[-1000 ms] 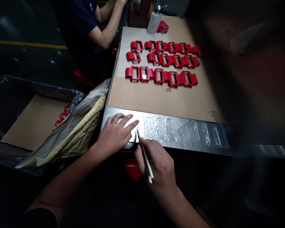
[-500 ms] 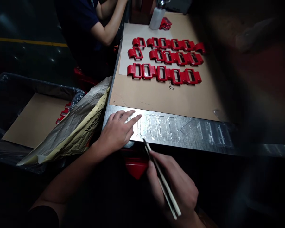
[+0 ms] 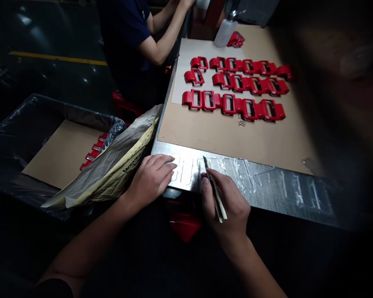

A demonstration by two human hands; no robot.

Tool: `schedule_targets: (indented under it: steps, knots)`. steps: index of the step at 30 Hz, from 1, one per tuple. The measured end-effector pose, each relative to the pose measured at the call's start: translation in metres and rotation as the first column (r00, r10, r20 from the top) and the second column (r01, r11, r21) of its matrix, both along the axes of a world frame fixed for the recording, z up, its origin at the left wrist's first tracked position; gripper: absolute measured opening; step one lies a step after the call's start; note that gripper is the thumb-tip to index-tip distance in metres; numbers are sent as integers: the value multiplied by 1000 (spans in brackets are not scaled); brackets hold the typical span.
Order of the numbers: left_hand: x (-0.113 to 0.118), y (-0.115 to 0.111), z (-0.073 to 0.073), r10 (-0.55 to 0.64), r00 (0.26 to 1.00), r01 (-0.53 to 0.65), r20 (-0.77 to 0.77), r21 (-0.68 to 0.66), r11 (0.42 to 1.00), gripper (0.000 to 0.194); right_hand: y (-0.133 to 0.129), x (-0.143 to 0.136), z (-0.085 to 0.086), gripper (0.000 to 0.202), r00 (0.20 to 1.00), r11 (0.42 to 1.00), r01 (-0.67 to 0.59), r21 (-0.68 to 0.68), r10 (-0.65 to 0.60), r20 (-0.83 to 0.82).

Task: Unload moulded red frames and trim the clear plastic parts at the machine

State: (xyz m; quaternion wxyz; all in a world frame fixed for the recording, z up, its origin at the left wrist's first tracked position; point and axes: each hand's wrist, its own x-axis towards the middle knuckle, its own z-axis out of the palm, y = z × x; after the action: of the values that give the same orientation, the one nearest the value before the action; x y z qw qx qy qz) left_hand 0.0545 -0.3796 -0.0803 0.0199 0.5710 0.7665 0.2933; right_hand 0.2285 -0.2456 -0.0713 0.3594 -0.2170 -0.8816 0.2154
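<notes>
My left hand (image 3: 153, 176) rests at the near left corner of the metal table edge (image 3: 192, 154), its fingers extended beside thin clear rectangular pieces (image 3: 186, 171). My right hand (image 3: 226, 194) is closed around a pair of tweezers (image 3: 216, 198) with a dark tip. That tip points at the clear pieces on the metal strip, just right of my left hand. More clear pieces (image 3: 298, 190) lie farther right along the strip. Beyond them, red frame-shaped parts (image 3: 228, 103) stand in three rows on cardboard (image 3: 205, 132) and a white sheet.
A dark plastic-lined bin (image 3: 6, 165) at the left holds cardboard and red parts (image 3: 95, 152). A crumpled paper bag (image 3: 112, 165) leans by the table. Another person's arm (image 3: 161, 47) is at the top, near a white bottle (image 3: 225, 33).
The view has shifted, so the table sits farther right. My right hand with the tweezers has moved up over the metal strip, and my left hand has drawn back slightly from the clear pieces.
</notes>
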Motion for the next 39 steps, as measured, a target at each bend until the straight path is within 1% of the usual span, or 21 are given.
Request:
schedule_targets:
  steps: [3,5,9,12,16,21,25,32,39]
  knots:
    - [-1,0,-1,-2,1000,2,-3,3,1000,27,-4,-11,5,30,999,1000,13,22,-12,-31]
    - [-3,0,0,-10,999,10,-33,-13,1000,30,-9,-22,6,28,999,1000,-20,-3,20,-42]
    - [-8,2,3,-34,997,30,-72,-59,998,29,-15,-39,1,26,992,990,-129,-62,128,-15]
    - [-9,3,2,-31,996,23,-85,-89,996,29,-15,-42,-2,27,991,990,-130,-62,130,3]
    - [-8,4,-2,-18,993,6,-113,-104,995,28,-13,-42,-4,26,995,994,-99,-52,100,28]
    - [-7,5,-3,-19,990,2,-142,-113,994,29,-15,-38,-6,29,992,993,-121,-16,122,46]
    - [-6,7,-2,-11,988,-11,-156,-135,991,28,-23,-32,-6,32,990,991,-134,6,134,45]
    - [-6,7,-3,-7,986,-19,-168,-151,988,29,-38,-22,-2,34,992,993,-121,14,120,31]
    - [-5,6,-2,-2,988,-20,-157,-141,990,28,-50,-6,5,40,983,984,-178,-15,178,43]
